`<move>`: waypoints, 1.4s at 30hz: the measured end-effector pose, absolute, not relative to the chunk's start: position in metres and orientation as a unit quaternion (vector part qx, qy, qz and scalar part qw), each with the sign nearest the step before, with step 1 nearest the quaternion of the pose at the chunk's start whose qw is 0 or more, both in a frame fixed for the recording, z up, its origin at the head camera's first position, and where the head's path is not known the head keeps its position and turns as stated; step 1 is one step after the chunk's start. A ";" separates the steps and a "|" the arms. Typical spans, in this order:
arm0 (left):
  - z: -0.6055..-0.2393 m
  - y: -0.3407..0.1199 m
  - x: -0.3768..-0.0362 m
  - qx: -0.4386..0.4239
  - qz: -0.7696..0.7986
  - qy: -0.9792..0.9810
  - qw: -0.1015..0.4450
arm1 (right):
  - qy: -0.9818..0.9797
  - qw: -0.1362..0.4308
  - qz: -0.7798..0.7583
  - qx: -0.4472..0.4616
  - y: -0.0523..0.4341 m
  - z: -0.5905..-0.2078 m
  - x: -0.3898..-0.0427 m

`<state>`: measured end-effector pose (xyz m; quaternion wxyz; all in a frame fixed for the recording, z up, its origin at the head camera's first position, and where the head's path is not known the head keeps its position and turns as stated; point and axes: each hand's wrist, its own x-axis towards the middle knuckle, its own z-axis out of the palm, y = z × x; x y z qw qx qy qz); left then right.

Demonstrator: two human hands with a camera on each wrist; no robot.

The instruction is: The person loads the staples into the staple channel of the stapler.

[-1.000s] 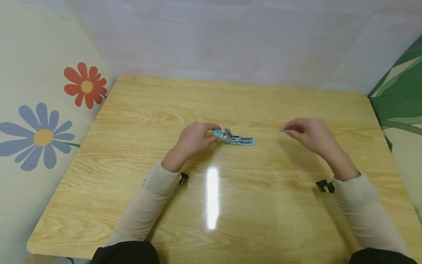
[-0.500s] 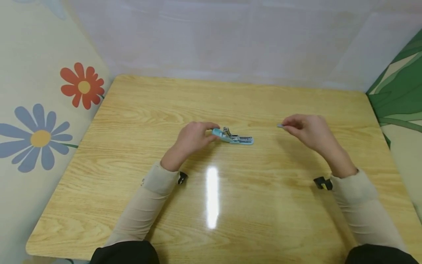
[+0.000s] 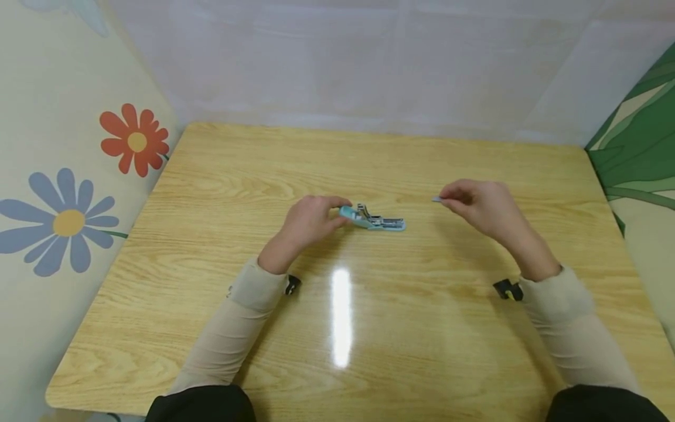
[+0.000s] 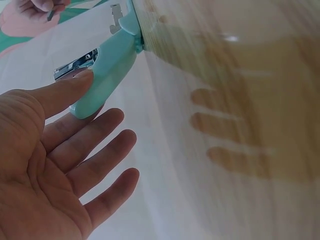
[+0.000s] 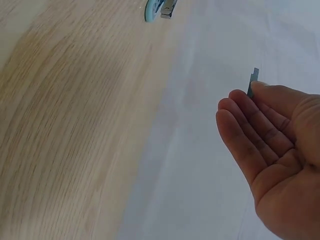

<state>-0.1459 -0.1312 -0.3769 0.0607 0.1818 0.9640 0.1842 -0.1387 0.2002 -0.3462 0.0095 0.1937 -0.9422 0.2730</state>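
A small teal stapler (image 3: 381, 223) lies opened out on the wooden table (image 3: 369, 158), its metal staple channel showing. My left hand (image 3: 337, 213) pinches its raised teal cover at the left end. In the left wrist view the forefinger lies along that cover (image 4: 107, 70) and the other fingers are loosely straight. My right hand (image 3: 447, 199) hovers above the table to the stapler's right and pinches a short grey strip of staples (image 3: 436, 199) between thumb and fingertips. The strip (image 5: 253, 80) sticks up past the fingertips in the right wrist view, with the stapler (image 5: 159, 7) far off.
Flower-patterned padding (image 3: 68, 217) borders the table on the left and green leaf-patterned padding (image 3: 638, 152) on the right. A pale wall (image 3: 369, 64) closes the back. A bright glare streak (image 3: 340, 316) lies on the table near me.
My right hand has drifted left and slightly up toward the stapler, carrying the staple strip. My left hand and the stapler have stayed put.
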 end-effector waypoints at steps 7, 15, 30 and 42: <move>-0.378 -0.130 -0.147 0.184 0.186 0.963 0.063 | -0.941 0.017 0.265 0.210 0.192 -0.346 -0.142; -0.378 -0.131 -0.144 0.180 0.194 0.962 0.063 | -0.936 0.009 0.271 0.223 0.180 -0.347 -0.144; -0.378 -0.131 -0.145 0.184 0.191 0.962 0.065 | -0.931 0.005 0.283 0.231 0.172 -0.349 -0.146; -0.378 -0.131 -0.144 0.189 0.180 0.964 0.050 | -0.929 0.000 0.283 0.241 0.164 -0.351 -0.148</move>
